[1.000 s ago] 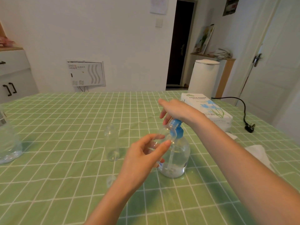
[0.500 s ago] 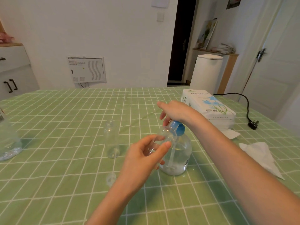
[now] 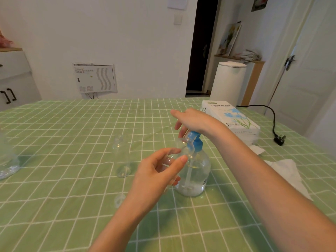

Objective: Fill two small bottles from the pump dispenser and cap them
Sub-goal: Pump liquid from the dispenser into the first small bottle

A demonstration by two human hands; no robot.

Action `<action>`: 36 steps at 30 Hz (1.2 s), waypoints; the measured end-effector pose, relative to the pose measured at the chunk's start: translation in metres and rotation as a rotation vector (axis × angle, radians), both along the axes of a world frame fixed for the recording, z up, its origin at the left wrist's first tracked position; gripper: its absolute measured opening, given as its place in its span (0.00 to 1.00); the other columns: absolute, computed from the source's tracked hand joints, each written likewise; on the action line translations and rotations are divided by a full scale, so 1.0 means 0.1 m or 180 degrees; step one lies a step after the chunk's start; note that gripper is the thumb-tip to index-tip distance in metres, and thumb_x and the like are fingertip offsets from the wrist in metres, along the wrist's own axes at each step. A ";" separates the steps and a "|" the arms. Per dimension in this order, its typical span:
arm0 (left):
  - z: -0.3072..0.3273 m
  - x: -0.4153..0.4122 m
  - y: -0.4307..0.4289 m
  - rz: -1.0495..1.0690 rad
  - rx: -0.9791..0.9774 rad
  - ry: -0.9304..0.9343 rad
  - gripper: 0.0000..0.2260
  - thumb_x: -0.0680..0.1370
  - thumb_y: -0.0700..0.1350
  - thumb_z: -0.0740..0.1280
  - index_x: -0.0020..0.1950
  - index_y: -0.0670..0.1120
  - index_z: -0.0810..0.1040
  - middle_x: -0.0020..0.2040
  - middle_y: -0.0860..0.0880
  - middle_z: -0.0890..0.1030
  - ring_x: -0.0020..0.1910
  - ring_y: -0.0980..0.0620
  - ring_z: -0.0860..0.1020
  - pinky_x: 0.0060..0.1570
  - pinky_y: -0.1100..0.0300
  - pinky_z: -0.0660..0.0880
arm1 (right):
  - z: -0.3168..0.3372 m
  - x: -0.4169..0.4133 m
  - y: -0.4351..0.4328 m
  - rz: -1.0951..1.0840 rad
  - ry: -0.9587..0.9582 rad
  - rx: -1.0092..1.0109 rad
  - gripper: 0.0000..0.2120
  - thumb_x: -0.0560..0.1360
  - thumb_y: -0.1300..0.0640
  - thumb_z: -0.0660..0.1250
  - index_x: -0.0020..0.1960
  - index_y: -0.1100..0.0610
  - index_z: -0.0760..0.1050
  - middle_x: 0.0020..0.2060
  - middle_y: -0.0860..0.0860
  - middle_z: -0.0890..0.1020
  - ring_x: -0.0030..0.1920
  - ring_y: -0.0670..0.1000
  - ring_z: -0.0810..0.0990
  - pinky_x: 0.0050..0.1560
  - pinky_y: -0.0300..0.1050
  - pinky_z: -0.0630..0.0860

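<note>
Small bottle point(image 3: 179, 148) is pinched between thumb and fingers of the left hand point(image 3: 158, 173). It is tilted, with its mouth held against the nozzle of the pump dispenser point(image 3: 195, 170). Blue pump head point(image 3: 197, 143) is covered from above by the right hand point(image 3: 192, 120), palm down, fingers loosely extended. Second small bottle point(image 3: 121, 157) is stood upright on the green checked tablecloth point(image 3: 63, 179), left of the dispenser and apart from it. A small clear piece point(image 3: 119, 198), possibly a cap, is seen nearer the camera.

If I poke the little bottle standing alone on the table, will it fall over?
Probably: the small bottle is tall, narrow and looks nearly empty, so likely light and tippy. On its side it would likely roll, being round.
</note>
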State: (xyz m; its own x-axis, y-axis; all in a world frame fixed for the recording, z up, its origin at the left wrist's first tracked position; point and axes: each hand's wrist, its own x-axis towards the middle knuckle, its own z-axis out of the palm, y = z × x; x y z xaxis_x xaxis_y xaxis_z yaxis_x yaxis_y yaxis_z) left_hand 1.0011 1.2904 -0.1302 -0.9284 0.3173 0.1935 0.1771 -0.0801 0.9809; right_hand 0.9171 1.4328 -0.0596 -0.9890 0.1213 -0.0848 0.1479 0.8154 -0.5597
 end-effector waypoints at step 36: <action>-0.06 0.00 0.00 0.0067 -0.0064 -0.0061 0.09 0.71 0.44 0.71 0.50 0.49 0.80 0.38 0.41 0.80 0.29 0.57 0.77 0.30 0.66 0.76 | -0.11 0.01 0.00 0.0209 -0.0036 -0.0022 0.26 0.80 0.40 0.52 0.53 0.59 0.79 0.47 0.56 0.82 0.53 0.58 0.80 0.61 0.52 0.72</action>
State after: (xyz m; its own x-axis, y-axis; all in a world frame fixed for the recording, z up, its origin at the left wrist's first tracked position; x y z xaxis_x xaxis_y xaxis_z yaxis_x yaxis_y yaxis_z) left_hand 1.0011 1.2900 -0.1363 -0.9383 0.3014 0.1695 0.1598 -0.0567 0.9855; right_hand 0.9178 1.4327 -0.0702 -0.9938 0.0556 -0.0965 0.1006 0.8196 -0.5640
